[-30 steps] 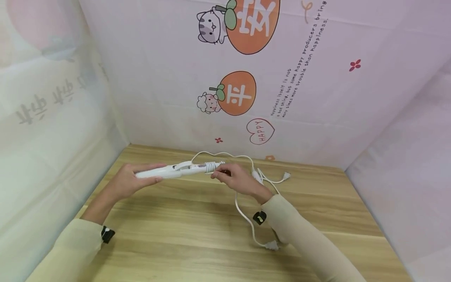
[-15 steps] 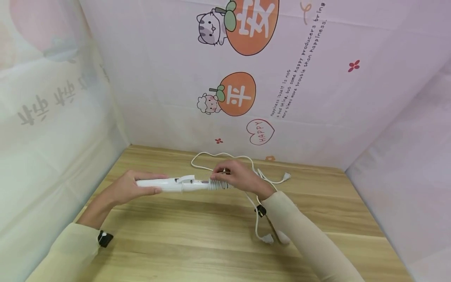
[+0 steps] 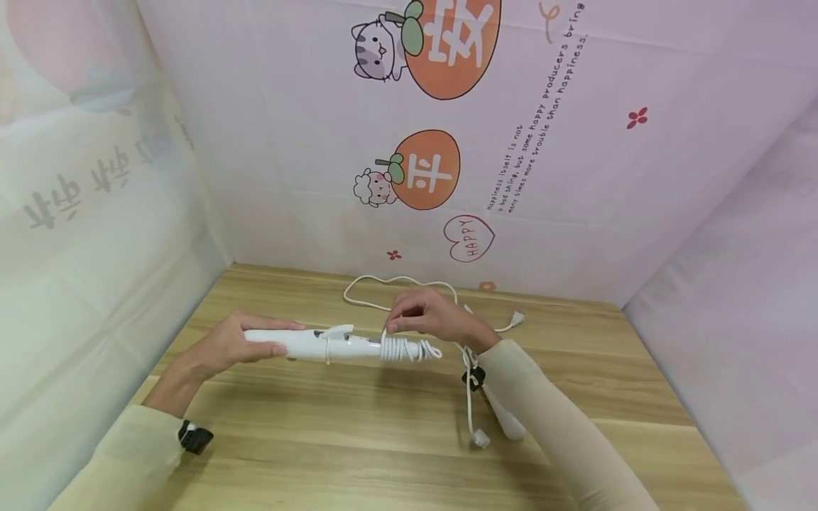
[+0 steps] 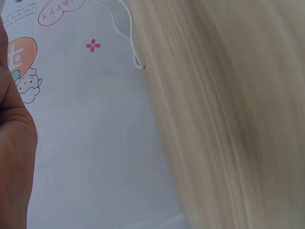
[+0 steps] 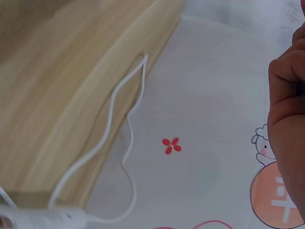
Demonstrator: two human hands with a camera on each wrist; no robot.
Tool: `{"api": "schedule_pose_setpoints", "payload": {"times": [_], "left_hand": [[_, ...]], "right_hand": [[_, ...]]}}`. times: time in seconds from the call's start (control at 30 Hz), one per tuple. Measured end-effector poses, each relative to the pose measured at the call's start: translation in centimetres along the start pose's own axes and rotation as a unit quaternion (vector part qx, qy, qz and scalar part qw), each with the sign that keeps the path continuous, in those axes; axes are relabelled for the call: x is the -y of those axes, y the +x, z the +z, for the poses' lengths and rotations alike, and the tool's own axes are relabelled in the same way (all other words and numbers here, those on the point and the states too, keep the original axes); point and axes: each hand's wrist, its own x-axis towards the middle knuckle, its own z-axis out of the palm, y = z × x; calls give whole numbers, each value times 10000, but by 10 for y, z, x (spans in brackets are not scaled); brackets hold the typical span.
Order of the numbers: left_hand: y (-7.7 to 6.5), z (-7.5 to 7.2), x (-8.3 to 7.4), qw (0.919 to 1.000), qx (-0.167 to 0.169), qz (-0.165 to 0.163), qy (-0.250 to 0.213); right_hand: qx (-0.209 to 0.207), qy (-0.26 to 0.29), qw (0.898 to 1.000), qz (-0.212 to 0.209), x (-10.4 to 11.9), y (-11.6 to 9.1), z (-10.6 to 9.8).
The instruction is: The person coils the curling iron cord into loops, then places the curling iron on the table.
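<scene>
In the head view my left hand (image 3: 220, 346) grips the left end of a white curling iron (image 3: 348, 346) with a raised clip lever. The iron is held nearly level above the table. White cord (image 3: 399, 350) is wound in several turns round its right part. My right hand (image 3: 434, 316) pinches the cord just above these turns. A plug (image 3: 481, 438) hangs or lies below the right forearm; I cannot tell which. Only the edge of the left hand (image 4: 16, 143) shows in the left wrist view. The right wrist view shows part of the right hand (image 5: 290, 105), its fingertips out of frame.
A second white cord (image 3: 364, 279) loops along the back of the wooden table (image 3: 307, 440). Its plug (image 5: 43, 219) is unclear in the right wrist view, where a white device lies. Another plug (image 3: 517, 319) lies at back right. A white handle (image 3: 508, 419) lies partly under the right sleeve. Printed cloth walls (image 3: 287, 142) surround the table.
The curling iron has come down slightly and levelled. My right hand has carried the cord round it, and more turns show. The hanging plug has shifted left.
</scene>
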Motion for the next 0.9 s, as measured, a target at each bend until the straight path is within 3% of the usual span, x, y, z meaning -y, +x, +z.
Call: {"api": "schedule_pose_setpoints", "payload": {"times": [0.13, 0.2, 0.37, 0.5, 0.6, 0.67, 0.9], "left_hand": [[0, 4, 3, 9989, -114, 197, -415], [0, 6, 4, 9980, -232, 239, -540], [3, 13, 3, 9954, -740, 46, -611], [8, 21, 0, 9911, -1186, -180, -574], [11, 25, -1, 9880, -1458, -312, -395], [13, 27, -2, 9865, -1588, -332, -219], [18, 27, -5, 9781, -2021, -84, 496]], "right_hand": [[-97, 411, 9991, 106, -5, -3, 2], [-210, 882, 9955, 264, -6, -6, 4], [-474, 2192, 9708, 851, -9, -9, 16], [-826, 2531, 9534, 1421, -12, -8, 27], [-1133, 2468, 9484, 1637, -11, -7, 32], [-1215, 2342, 9499, 1675, -9, -6, 35], [-951, 906, 9804, 1468, 3, -7, 37]]}}
